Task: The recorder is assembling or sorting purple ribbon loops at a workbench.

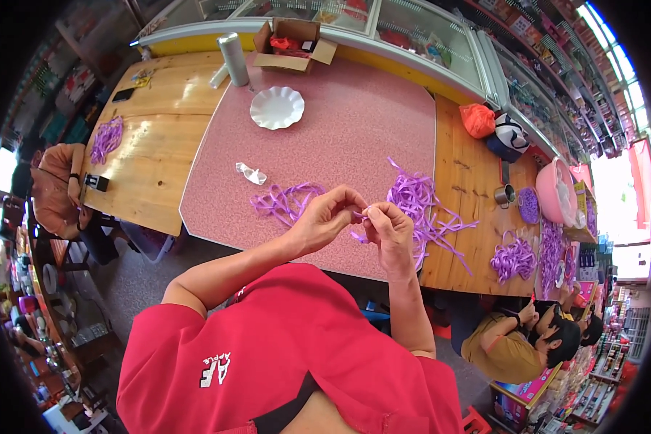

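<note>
Just above the table's near edge, my left hand (331, 215) and my right hand (390, 230) meet with fingertips pinched together. A thin purple ribbon is between them, mostly covered by the fingers, and a short purple end shows below the left fingertips. Behind my left hand lies a loose heap of purple ribbons (286, 200). A bigger tangle of purple ribbons (414, 194) spreads beside my right hand, its strands trailing rightward over the table seam. A crumpled whitish translucent strip (251, 173) rests farther left on the pink tabletop (340, 123).
Toward the back stand a white scalloped plate (277, 108), a silver cylinder (233, 59) and an open cardboard box (293, 47). A pink basin (557, 192), a metal cup (505, 194) and more ribbon piles (513, 258) are at right. Co-workers sit on both sides.
</note>
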`<action>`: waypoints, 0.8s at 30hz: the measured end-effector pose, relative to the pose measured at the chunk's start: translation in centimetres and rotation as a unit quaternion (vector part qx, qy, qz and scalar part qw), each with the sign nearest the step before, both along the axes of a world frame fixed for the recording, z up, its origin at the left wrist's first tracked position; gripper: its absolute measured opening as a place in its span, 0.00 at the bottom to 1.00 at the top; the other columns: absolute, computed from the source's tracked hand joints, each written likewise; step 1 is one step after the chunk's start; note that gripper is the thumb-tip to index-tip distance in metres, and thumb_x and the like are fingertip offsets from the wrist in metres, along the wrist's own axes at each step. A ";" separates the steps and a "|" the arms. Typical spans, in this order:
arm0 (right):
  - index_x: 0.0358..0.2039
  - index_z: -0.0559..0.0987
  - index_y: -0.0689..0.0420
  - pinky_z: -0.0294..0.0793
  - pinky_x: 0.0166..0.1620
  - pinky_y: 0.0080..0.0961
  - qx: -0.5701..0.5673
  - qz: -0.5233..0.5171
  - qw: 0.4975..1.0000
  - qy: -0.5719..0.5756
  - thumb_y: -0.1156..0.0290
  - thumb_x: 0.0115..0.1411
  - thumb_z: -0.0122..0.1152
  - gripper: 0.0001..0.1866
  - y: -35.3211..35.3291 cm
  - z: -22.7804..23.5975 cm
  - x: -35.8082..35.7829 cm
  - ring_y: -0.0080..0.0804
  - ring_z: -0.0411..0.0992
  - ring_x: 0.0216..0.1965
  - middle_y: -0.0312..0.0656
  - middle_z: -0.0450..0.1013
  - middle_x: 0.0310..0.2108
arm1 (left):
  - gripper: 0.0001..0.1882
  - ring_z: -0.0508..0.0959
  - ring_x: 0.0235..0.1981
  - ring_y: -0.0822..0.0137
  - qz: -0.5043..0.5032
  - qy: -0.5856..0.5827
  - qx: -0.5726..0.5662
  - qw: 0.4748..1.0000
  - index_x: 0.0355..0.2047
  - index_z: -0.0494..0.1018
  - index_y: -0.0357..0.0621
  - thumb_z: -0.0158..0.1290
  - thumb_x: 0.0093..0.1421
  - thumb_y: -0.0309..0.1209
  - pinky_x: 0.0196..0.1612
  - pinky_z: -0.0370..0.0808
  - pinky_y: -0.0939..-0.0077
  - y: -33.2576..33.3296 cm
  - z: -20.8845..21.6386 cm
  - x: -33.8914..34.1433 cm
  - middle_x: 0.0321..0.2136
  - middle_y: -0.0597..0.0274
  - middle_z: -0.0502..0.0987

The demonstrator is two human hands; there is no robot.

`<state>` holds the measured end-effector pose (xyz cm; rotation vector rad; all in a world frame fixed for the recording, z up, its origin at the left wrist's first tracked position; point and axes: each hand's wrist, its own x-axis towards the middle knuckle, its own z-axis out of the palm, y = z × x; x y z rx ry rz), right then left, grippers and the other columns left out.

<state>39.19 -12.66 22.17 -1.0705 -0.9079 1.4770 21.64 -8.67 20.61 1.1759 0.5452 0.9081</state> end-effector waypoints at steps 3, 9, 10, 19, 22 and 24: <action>0.35 0.80 0.59 0.59 0.21 0.12 -0.011 -0.028 0.999 0.039 0.68 0.65 0.59 0.08 0.0 -0.1 0.0 0.11 0.61 0.18 0.31 0.74 0.24 | 0.11 0.75 0.45 0.73 0.019 0.075 0.030 0.997 0.49 0.68 0.36 0.48 0.66 0.20 0.51 0.73 0.76 -0.4 0.6 -0.2 0.41 0.61 0.74; 0.36 0.80 0.60 0.58 0.20 0.12 -0.012 -0.041 0.998 0.049 0.69 0.65 0.59 0.08 0.0 -0.2 -0.1 0.11 0.61 0.18 0.33 0.75 0.25 | 0.10 0.77 0.43 0.73 0.064 0.118 0.180 0.974 0.47 0.72 0.35 0.50 0.66 0.23 0.48 0.74 0.76 -0.2 0.7 -0.4 0.38 0.61 0.77; 0.36 0.80 0.60 0.58 0.20 0.12 -0.008 -0.039 0.998 0.049 0.70 0.65 0.58 0.07 -0.1 -0.1 -0.1 0.10 0.61 0.18 0.33 0.75 0.26 | 0.10 0.77 0.42 0.73 0.064 0.131 0.169 0.975 0.46 0.73 0.35 0.51 0.66 0.25 0.47 0.74 0.77 0.0 0.3 -0.5 0.38 0.61 0.77; 0.39 0.79 0.61 0.62 0.22 0.11 0.006 -0.022 0.997 0.071 0.70 0.66 0.57 0.08 -0.4 -0.3 0.1 0.12 0.63 0.19 0.35 0.75 0.28 | 0.12 0.77 0.41 0.73 -0.007 0.046 -0.016 0.999 0.44 0.70 0.37 0.53 0.67 0.33 0.47 0.75 0.77 0.2 -0.5 -0.6 0.37 0.62 0.77; 0.40 0.78 0.62 0.68 0.27 0.13 0.040 -0.024 0.999 0.017 0.73 0.66 0.56 0.07 -0.6 -0.2 -0.1 0.15 0.67 0.23 0.37 0.75 0.31 | 0.12 0.77 0.40 0.73 -0.022 0.007 -0.043 0.999 0.44 0.69 0.38 0.52 0.67 0.34 0.47 0.75 0.76 0.3 -0.9 -0.7 0.36 0.63 0.76; 0.40 0.78 0.63 0.70 0.29 0.14 0.056 -0.024 0.998 -0.033 0.76 0.65 0.56 0.06 -0.9 0.4 -0.3 0.16 0.69 0.26 0.37 0.75 0.32 | 0.12 0.77 0.40 0.73 -0.022 -0.006 -0.047 0.999 0.43 0.68 0.39 0.52 0.67 0.35 0.47 0.75 0.75 0.2 -0.9 -0.8 0.36 0.63 0.76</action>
